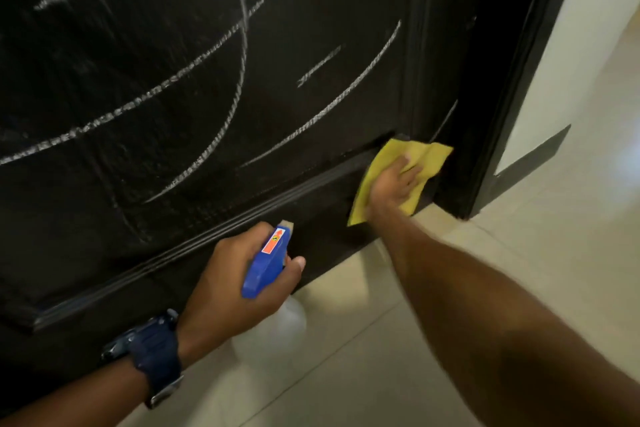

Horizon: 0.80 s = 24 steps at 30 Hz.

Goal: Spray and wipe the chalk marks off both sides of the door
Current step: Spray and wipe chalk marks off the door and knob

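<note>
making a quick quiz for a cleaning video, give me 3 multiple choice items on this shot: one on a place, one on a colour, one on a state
1. Where is the cloth pressed?
A. the door's lower right corner
B. the floor
C. the wall

2. What colour is the spray bottle head?
A. red
B. blue
C. green

3. How is the door panel now?
A. wiped clean
B. still chalk-marked
C. covered in foam

Answers:
1 A: the right hand holds the cloth flat against the door's bottom corner.
2 B: the left hand grips a blue trigger head.
3 B: white chalk lines cross the panel.

dark door [173, 97] crossed with white chalk marks [239, 45]; yellow cloth [429, 156] flat on its lower corner; blue-headed spray bottle [266, 263] nearby
</note>
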Each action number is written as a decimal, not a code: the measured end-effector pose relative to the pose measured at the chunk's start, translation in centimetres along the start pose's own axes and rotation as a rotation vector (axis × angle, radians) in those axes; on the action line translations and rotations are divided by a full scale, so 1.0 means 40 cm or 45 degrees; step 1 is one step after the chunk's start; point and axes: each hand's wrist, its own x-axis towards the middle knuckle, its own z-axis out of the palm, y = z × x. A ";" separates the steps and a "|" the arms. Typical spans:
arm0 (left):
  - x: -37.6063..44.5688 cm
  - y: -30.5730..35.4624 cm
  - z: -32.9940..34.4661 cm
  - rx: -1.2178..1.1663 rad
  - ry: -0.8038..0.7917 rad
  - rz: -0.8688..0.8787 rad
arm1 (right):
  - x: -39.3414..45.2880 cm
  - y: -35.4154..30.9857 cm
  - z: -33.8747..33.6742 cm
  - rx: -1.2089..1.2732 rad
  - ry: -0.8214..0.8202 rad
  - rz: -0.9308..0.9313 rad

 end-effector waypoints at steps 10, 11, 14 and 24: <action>0.127 0.014 0.057 -0.101 -0.012 0.126 | -0.003 -0.047 0.002 -0.043 -0.124 -0.087; 0.143 0.023 0.048 -0.096 -0.003 0.148 | 0.038 -0.108 0.009 -0.035 -0.084 -0.112; 0.209 0.053 0.023 -0.094 -0.018 0.224 | 0.094 -0.129 0.022 -0.018 -0.019 -0.262; 0.288 0.101 0.112 -0.133 -0.018 0.303 | 0.097 -0.037 0.003 0.145 -0.090 -0.328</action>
